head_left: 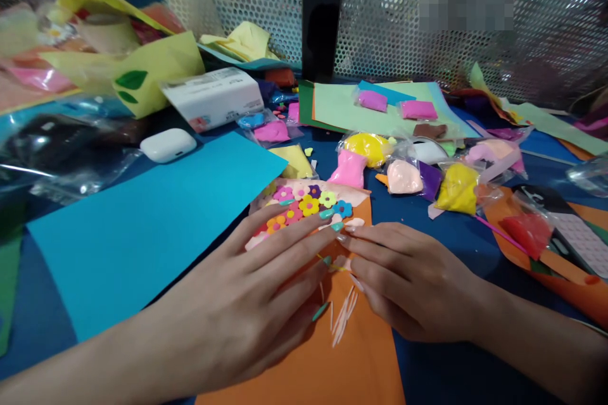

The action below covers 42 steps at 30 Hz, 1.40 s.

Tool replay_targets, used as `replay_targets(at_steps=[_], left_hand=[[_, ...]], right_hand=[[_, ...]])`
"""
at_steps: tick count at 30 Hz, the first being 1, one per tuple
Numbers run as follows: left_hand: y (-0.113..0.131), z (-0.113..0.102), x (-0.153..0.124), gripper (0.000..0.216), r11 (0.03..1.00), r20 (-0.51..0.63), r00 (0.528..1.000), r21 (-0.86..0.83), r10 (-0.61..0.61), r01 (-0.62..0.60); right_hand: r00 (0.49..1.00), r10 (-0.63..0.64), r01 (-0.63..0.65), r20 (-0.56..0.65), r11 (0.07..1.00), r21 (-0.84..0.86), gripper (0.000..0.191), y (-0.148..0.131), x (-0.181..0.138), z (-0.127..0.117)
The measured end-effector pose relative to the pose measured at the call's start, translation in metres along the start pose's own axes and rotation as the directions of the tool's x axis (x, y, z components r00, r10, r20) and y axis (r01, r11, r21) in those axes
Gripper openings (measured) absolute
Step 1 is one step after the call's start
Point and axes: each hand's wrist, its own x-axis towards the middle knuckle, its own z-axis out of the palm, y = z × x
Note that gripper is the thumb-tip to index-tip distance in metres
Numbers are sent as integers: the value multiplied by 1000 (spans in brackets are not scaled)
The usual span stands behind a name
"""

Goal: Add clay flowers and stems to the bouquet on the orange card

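Observation:
My left hand (266,285) reaches over an orange sheet of paper (361,361), its fingers stretched out and apart, fingertips beside small clay flowers (310,205) in several colours. They cluster on a pale pink clay-covered area (357,192) at the sheet's upper part. My right hand (418,272) comes from the right with its fingers drawn together, tips meeting my left fingertips next to pale pink clay (355,222). What its fingers hold, if anything, I cannot make out. Just below the fingertips, thin pale clay strips (342,323) lie on the orange paper.
A blue sheet (156,221) lies left, with a white earbud case (168,145) beyond it. Bagged clay, including a yellow packet (457,188), stands behind my right hand. A dark phone (322,28) leans against a perforated metal panel (247,6). Papers and plastic bags crowd the left.

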Motion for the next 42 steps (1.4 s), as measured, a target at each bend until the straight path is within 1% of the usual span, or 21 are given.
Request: replay_targets(at_steps=[4,7,18,22,25,28,32,39,42], left_hand=[[1,2,-1,26,999,53,998,-23,-47,48],[0,3,-2,27,996,72,995,-52,-64,67],[-2,6,-3,36,1000,115,993,-13,-23,25],[-2,7,-4,39,999,125,992,-21,-30,33],[-4,5,-3,37,998,144,989,-53,-36,44],[-3,2,-1,30,997,151,988,-68,-22,33],[1,0,-1,22,997,124,991,-55,-51,58],[2,2,-1,25,994,107,992,-74,-70,78],[0,2,0,29,994,120,990,-75,-70,79]], right_hand=[[1000,2,-2,22,1000,-6,24,0,-1,0],[1000,6,-6,25,1000,-7,25,-1,-1,0],[998,19,-20,57,1000,1,25,-1,-1,-1],[998,15,-16,64,1000,19,24,-1,0,-2],[996,25,-27,82,999,27,24,-1,0,-2],[995,34,-37,90,999,29,24,-1,0,-2],[996,33,-36,87,999,36,25,-1,-2,-2],[999,14,-16,52,1000,24,25,0,-1,-1],[999,12,-12,31,1000,4,24,-1,0,-1]])
